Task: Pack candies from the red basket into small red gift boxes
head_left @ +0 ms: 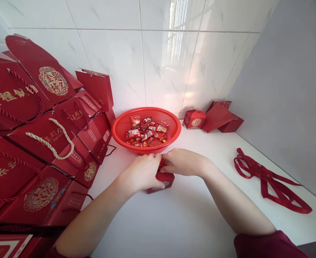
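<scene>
Between my hands, on the white tabletop, is a small red gift box (pixel 165 177) with a gold round emblem on its front. My left hand (pixel 144 172) grips the box from the left, its thumb over the front face. At the top right of the box is my right hand (pixel 183 163), fingers bent over a red flap at the upper edge. The fingertips of both hands are partly hidden behind the box. Just beyond them stands a red plastic basket (pixel 117 138) holding several wrapped candies (pixel 147 132).
Stacked red gift bags (pixel 37 150) with rope handles fill the left side. A closed small red box (pixel 194 120) and folded red cartons (pixel 219 116) stand at the back right. A dark red ribbon (pixel 270 179) lies on the right. White tiles (pixel 109 53) line the back.
</scene>
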Demonstrator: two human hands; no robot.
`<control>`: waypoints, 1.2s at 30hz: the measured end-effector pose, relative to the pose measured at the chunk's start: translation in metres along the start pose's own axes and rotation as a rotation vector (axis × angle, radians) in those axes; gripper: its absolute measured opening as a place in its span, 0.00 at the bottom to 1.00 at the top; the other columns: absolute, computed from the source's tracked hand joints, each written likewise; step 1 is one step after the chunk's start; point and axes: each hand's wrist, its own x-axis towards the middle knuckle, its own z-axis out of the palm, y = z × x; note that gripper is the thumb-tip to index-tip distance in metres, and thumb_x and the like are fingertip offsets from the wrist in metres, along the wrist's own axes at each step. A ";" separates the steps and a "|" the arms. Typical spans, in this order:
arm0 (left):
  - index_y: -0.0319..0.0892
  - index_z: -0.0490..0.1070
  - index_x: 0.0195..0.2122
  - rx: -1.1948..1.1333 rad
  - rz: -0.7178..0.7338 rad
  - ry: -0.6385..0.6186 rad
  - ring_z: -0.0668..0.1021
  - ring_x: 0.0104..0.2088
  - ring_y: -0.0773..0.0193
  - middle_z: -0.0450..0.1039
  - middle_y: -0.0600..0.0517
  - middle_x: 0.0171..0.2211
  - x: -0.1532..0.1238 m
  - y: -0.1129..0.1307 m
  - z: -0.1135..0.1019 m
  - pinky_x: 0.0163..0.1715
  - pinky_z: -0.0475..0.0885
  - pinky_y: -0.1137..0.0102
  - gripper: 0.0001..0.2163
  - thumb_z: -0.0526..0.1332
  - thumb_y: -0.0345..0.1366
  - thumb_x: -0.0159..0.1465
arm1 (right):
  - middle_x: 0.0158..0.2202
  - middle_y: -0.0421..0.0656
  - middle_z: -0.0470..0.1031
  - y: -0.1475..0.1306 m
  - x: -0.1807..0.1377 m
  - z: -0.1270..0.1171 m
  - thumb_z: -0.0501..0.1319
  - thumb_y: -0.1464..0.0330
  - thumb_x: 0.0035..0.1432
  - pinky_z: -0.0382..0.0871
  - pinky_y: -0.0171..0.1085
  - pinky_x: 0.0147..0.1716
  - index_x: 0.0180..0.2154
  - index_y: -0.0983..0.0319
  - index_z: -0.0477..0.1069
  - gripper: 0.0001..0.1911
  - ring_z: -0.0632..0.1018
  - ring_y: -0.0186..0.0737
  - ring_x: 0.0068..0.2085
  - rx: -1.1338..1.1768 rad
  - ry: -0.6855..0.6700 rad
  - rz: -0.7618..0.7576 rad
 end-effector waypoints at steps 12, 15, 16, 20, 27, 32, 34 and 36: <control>0.46 0.64 0.34 0.002 -0.013 -0.022 0.74 0.31 0.60 0.72 0.54 0.35 -0.045 -0.020 -0.045 0.26 0.64 0.68 0.17 0.65 0.52 0.52 | 0.39 0.44 0.74 0.009 0.004 -0.004 0.54 0.71 0.66 0.66 0.36 0.37 0.39 0.62 0.67 0.04 0.73 0.39 0.38 0.082 0.555 -0.213; 0.47 0.64 0.37 -0.053 -0.025 0.035 0.75 0.32 0.61 0.72 0.54 0.36 -0.065 -0.021 -0.059 0.28 0.65 0.69 0.16 0.62 0.51 0.57 | 0.49 0.49 0.74 0.017 0.020 0.006 0.54 0.69 0.67 0.67 0.40 0.45 0.51 0.62 0.67 0.12 0.75 0.45 0.48 0.086 0.560 -0.220; 0.47 0.65 0.39 -0.079 -0.022 0.038 0.75 0.32 0.61 0.72 0.54 0.36 -0.070 -0.022 -0.063 0.28 0.66 0.69 0.16 0.62 0.51 0.57 | 0.51 0.50 0.74 0.021 0.026 0.010 0.54 0.68 0.67 0.67 0.41 0.47 0.53 0.62 0.66 0.14 0.74 0.46 0.50 0.078 0.534 -0.218; 0.47 0.66 0.43 -0.171 0.012 0.057 0.77 0.32 0.61 0.74 0.53 0.36 -0.085 -0.025 -0.075 0.29 0.69 0.69 0.17 0.62 0.50 0.58 | 0.45 0.50 0.78 0.027 0.042 0.021 0.54 0.63 0.69 0.64 0.44 0.50 0.49 0.63 0.70 0.14 0.76 0.48 0.47 -0.039 0.430 -0.174; 0.52 0.62 0.52 -0.340 -0.063 0.338 0.80 0.39 0.57 0.76 0.54 0.43 -0.109 -0.052 -0.081 0.33 0.77 0.69 0.24 0.66 0.48 0.57 | 0.32 0.44 0.76 0.009 0.009 0.002 0.58 0.63 0.64 0.58 0.34 0.28 0.37 0.61 0.72 0.09 0.74 0.38 0.30 -0.015 0.196 -0.050; 0.60 0.61 0.53 -0.460 -0.074 0.953 0.79 0.47 0.54 0.73 0.56 0.50 -0.113 -0.058 -0.078 0.38 0.80 0.63 0.24 0.66 0.47 0.56 | 0.28 0.39 0.76 -0.008 -0.031 -0.022 0.67 0.61 0.51 0.56 0.33 0.23 0.38 0.59 0.74 0.13 0.75 0.38 0.29 0.056 -0.091 -0.010; 0.60 0.58 0.55 -0.436 -0.078 1.111 0.79 0.47 0.55 0.73 0.56 0.50 -0.097 -0.058 -0.081 0.41 0.79 0.61 0.26 0.66 0.46 0.58 | 0.31 0.39 0.78 -0.012 -0.043 -0.028 0.67 0.62 0.52 0.60 0.33 0.26 0.39 0.60 0.75 0.12 0.77 0.39 0.31 0.138 -0.181 -0.054; 0.57 0.54 0.58 -0.349 -0.066 1.199 0.80 0.46 0.56 0.73 0.54 0.50 -0.072 -0.062 -0.089 0.44 0.78 0.59 0.29 0.66 0.46 0.59 | 0.33 0.40 0.80 -0.015 -0.052 -0.033 0.66 0.62 0.55 0.64 0.34 0.30 0.40 0.60 0.75 0.12 0.79 0.39 0.33 0.214 -0.203 -0.089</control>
